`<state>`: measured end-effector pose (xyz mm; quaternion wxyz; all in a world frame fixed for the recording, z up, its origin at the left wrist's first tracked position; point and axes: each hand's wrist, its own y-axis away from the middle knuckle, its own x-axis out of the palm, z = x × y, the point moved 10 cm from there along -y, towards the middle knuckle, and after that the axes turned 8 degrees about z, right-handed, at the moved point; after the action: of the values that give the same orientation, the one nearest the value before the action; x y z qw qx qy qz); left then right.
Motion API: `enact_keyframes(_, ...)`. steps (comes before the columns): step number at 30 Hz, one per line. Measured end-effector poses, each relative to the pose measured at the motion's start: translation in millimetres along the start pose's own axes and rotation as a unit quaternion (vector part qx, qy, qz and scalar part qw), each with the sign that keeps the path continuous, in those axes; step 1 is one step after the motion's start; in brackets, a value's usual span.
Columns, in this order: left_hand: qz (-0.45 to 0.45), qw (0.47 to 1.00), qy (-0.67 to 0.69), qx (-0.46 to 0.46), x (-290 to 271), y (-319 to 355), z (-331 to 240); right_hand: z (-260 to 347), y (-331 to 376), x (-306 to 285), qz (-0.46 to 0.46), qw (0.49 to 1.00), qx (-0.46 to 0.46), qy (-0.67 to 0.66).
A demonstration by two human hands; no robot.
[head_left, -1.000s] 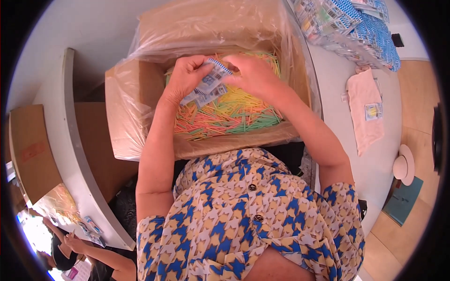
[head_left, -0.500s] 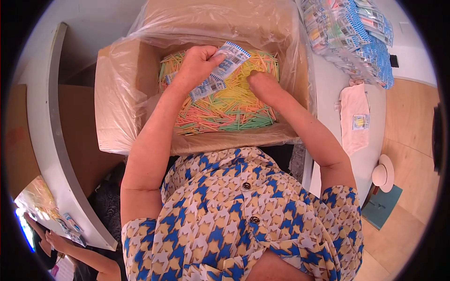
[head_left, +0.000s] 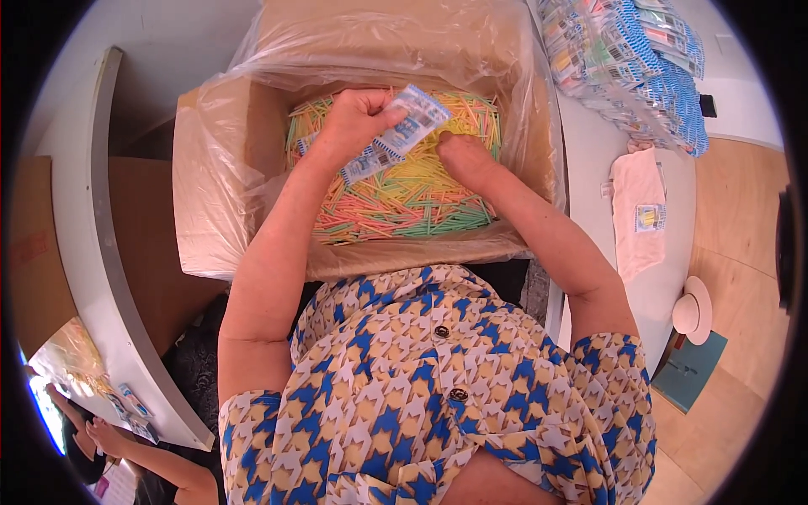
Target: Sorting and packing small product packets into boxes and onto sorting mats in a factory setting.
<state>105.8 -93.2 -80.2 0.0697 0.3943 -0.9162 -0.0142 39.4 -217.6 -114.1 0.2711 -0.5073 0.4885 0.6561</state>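
A small clear plastic packet with blue-striped ends is pinched in my left hand, tilted above a carton of thin coloured sticks. Beneath it lies a second blue-and-clear packet on the sticks. My right hand is closed, its fingertips against a cluster of yellow sticks just right of the held packet; the fingers partly hide what they grip. Pink, yellow and green sticks fill the carton around both hands.
The cardboard carton has a clear plastic liner over its walls. At right, a white table bears a large bag of packets and a pale cloth with one packet on it. Another person's hand shows at lower left.
The packet in my left hand has shifted slightly down and turned more face-on. My right hand has moved a little left, closer to the packet.
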Motion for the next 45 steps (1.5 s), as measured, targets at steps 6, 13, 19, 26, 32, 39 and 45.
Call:
enact_keyframes(6,0.024,0.999,-0.011,-0.026,9.9,-0.3,6.4,-31.5,4.6,-25.0,-0.023,0.99,0.02,-0.135)
enact_keyframes(13,0.014,0.993,-0.091,-0.07,5.4,9.4,7.4,-67.2,46.2,-53.5,-0.018,0.813,0.125,-0.569)
enact_keyframes(19,0.033,0.996,-0.043,-0.068,19.2,11.9,1.3,-65.3,66.4,-78.0,-0.063,0.627,0.088,-0.772)
enact_keyframes(26,0.078,0.994,-0.048,-0.063,34.5,11.4,-2.2,-41.8,47.6,-76.2,-0.032,0.508,-0.01,-0.86)
enact_keyframes(32,0.145,0.987,-0.001,-0.073,49.6,14.6,-2.9,-24.1,38.0,-62.7,0.037,0.512,0.011,-0.858)
enact_keyframes(39,0.164,0.981,-0.018,-0.1,50.9,16.0,3.0,-29.8,35.4,-80.3,-0.006,0.591,0.019,-0.807)
enact_keyframes(45,0.143,0.984,0.003,-0.107,47.7,15.4,3.9,-20.9,41.7,-116.3,-0.048,0.745,-0.048,-0.663)
